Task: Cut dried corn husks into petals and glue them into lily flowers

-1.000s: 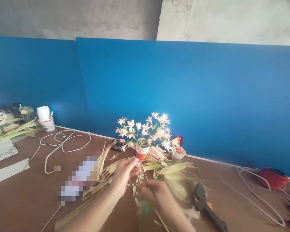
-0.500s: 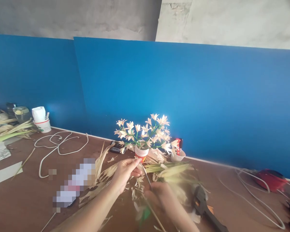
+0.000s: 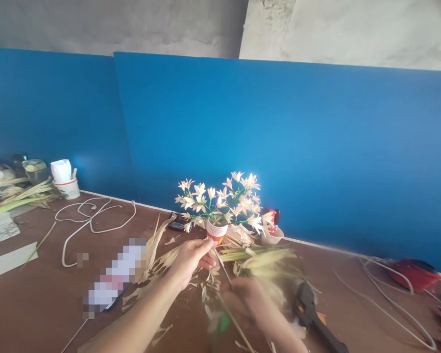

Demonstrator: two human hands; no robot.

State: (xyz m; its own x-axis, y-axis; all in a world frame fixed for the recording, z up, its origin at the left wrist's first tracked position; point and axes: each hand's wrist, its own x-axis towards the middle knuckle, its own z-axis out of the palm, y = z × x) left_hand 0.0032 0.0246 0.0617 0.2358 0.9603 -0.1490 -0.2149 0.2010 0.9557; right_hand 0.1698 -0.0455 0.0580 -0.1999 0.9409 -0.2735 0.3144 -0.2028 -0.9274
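My left hand (image 3: 189,261) pinches the upper end of a thin stem (image 3: 221,264) just in front of a red and white paper cup (image 3: 216,231). That cup holds a bunch of pale handmade flowers (image 3: 220,198). My right hand (image 3: 247,299), blurred by motion, is closed around the lower part of the same stem. Something green (image 3: 223,324) shows under that hand, too smeared to name. Dried pale leaf strips (image 3: 259,257) lie scattered around both hands on the brown table (image 3: 40,299).
A black glue gun (image 3: 310,311) lies right of my right hand. White cables (image 3: 91,220) loop at the left, more cables and a red object (image 3: 413,274) at the right. A white cup (image 3: 66,185) and leaf piles (image 3: 14,196) sit far left. A blue board (image 3: 279,147) backs the table.
Both hands stay on the stem with little movement. The right hand has shifted slightly, and the camera has swung a little.
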